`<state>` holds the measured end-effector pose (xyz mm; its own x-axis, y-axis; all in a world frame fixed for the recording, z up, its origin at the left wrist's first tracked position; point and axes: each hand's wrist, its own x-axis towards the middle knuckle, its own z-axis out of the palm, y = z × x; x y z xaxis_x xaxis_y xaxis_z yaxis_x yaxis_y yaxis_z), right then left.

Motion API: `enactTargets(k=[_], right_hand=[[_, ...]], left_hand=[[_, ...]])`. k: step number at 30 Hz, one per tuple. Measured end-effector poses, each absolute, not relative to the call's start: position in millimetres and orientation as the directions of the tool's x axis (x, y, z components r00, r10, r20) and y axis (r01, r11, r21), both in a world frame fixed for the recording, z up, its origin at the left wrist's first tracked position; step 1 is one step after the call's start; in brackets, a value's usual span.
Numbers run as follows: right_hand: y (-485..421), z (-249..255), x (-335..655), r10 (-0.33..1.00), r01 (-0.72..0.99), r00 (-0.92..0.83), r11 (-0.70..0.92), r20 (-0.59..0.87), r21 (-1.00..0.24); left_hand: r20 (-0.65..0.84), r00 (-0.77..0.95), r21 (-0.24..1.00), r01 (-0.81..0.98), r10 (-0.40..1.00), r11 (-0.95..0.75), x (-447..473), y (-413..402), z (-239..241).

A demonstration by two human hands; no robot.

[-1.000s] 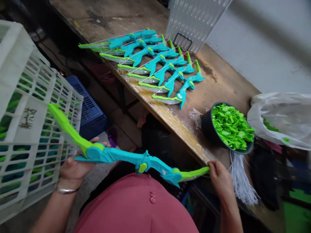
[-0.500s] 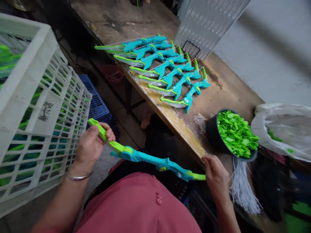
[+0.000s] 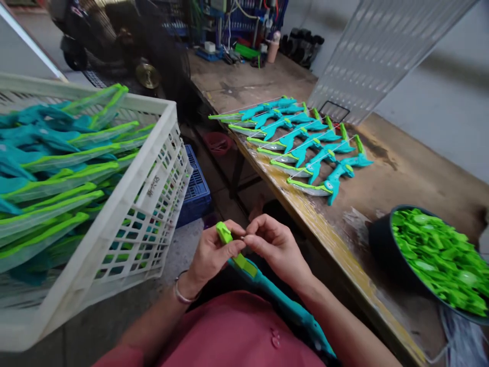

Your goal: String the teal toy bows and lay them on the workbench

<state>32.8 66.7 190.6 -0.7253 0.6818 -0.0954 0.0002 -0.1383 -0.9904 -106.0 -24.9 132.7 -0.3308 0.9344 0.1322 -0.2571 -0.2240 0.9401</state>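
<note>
Head camera: the right hand (image 3: pixel 280 252), which a moment ago gripped the far end of the toy bow (image 3: pixel 282 302), has come across to meet the left hand (image 3: pixel 210 255) at the other tip. The view has also swung, bringing the white crate (image 3: pixel 153 193) fuller into sight. This suggests that the close finger work is now at that tip. The left hand grasps the green end between thumb and fingers; the right pinches at something beside it, too small to make out, perhaps a string end. The bow's teal body slants down across the lap, partly beneath the right forearm.

The bow looks like hard moulded plastic, slim and curved. Similar bows lie in a slanting row (image 3: pixel 292 141) on the scuffed wooden table (image 3: pixel 405 191), thin white strings taut across several. The crate is a rigid lattice heaped with more bows (image 3: pixel 76 158), and a round dark tub (image 3: pixel 384 255) holds glossy, irregular green pieces (image 3: pixel 439 255).
</note>
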Motion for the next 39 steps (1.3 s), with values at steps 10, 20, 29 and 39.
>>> enactTargets(k=[10,20,29,39], right_hand=[[65,183,46,0.500,0.151,-0.761,-0.484,-0.414,-0.862],[51,196,60,0.743,0.178,-0.593,-0.254,-0.310,-0.951],[31,222,36,0.570,-0.034,-0.786,0.347,0.239,-0.937],[28,217,31,0.483,-0.085,-0.793,0.516,0.371,-0.852]], left_hand=[[0.214,-0.205,0.943,-0.210,0.955,-0.256,-116,-18,125],[0.249,-0.181,0.923,-0.253,0.951,-0.290,-113,-19,124],[0.228,-0.109,0.937,-0.246,0.967,-0.249,-112,-34,140],[0.236,-0.024,0.969,-0.064,0.972,-0.237,-117,-35,133]])
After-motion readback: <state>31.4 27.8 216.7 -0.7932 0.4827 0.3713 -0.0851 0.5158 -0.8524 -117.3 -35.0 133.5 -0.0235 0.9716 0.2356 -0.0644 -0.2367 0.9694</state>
